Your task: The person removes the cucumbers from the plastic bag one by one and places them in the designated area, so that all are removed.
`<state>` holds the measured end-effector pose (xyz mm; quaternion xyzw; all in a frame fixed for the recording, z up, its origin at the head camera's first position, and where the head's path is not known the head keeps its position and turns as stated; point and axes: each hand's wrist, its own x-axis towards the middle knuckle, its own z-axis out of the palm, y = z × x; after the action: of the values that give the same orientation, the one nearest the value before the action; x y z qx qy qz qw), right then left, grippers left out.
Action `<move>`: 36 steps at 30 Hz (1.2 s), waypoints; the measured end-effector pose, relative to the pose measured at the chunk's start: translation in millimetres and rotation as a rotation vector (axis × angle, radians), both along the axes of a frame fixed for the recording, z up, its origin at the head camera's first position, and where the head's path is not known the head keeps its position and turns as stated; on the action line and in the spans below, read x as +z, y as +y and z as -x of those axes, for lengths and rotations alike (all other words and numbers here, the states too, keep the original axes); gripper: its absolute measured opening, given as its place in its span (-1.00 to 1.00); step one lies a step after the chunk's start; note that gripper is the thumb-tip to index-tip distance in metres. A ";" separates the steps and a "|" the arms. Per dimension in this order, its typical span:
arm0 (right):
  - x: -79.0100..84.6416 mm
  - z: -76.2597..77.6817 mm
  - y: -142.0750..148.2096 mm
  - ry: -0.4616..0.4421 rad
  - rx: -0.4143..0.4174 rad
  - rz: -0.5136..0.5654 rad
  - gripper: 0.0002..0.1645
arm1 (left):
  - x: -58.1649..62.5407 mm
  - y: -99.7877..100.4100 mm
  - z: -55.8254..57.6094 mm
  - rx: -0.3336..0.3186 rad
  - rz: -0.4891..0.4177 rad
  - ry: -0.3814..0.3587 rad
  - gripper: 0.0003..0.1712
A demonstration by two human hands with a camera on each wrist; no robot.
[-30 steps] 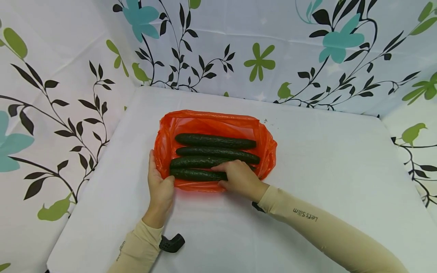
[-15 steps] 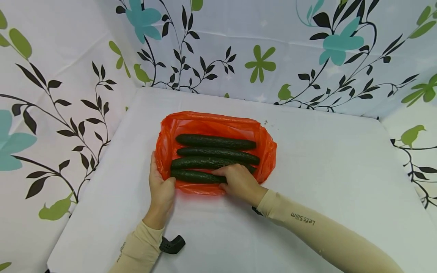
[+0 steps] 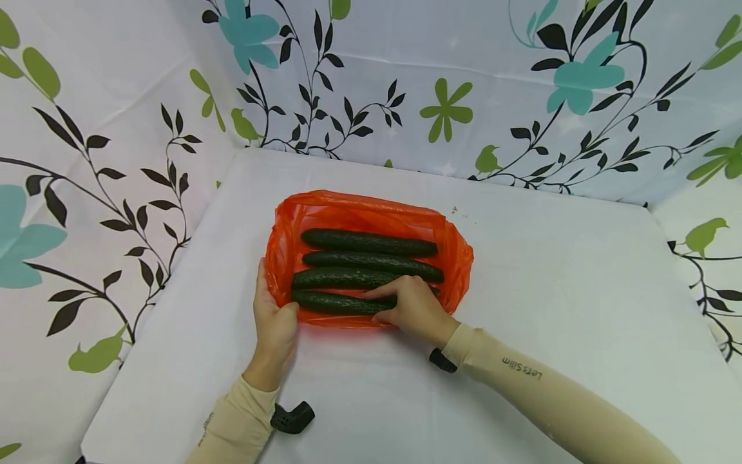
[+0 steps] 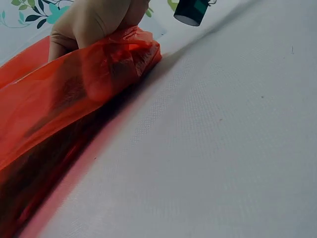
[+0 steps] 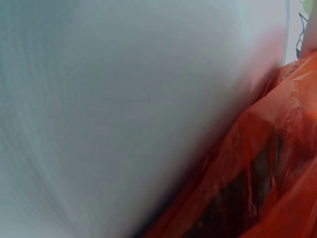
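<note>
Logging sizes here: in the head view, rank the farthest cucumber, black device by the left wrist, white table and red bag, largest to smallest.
As they look in the head view:
1. White table
2. Red bag
3. Farthest cucumber
4. Black device

White surface (image 3: 556,258), finely textured in the left wrist view; small specks (image 3: 455,209) lie near its far edge. Pale printed sheeting rises behind it, with a rear panel (image 3: 377,55), faintly creased and bluish, a left panel (image 3: 124,71) and a right panel (image 3: 710,283). Print shows teal flowers (image 3: 585,76), green birds (image 3: 98,351) and dark leafy stems. Light soft, shadows diffuse.
</note>
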<state>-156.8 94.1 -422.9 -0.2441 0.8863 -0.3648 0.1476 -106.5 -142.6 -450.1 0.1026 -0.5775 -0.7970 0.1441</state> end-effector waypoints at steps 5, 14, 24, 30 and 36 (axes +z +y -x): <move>3.3 2.1 4.3 -0.063 -0.026 0.075 -0.55 | -0.5 1.0 1.8 0.005 -0.016 0.053 0.17; 11.5 6.3 9.8 -0.223 -0.035 0.229 -0.54 | 2.0 1.1 1.7 0.016 -0.029 0.059 0.17; 14.3 8.7 14.5 -0.412 -0.055 0.475 -0.44 | 0.3 3.0 0.1 0.004 -0.001 0.042 0.15; 15.3 10.0 14.3 -0.478 -0.087 0.548 -0.40 | 0.3 3.4 -2.2 -0.010 0.055 0.022 0.14; 23.1 13.2 15.5 -0.549 -0.143 0.601 -0.39 | 0.6 3.3 -3.7 -0.011 0.038 0.023 0.15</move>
<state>-170.0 109.6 -399.8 -0.1080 0.6827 -0.6683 0.2750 -102.8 -139.3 -449.5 0.0877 -0.5913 -0.7879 0.1482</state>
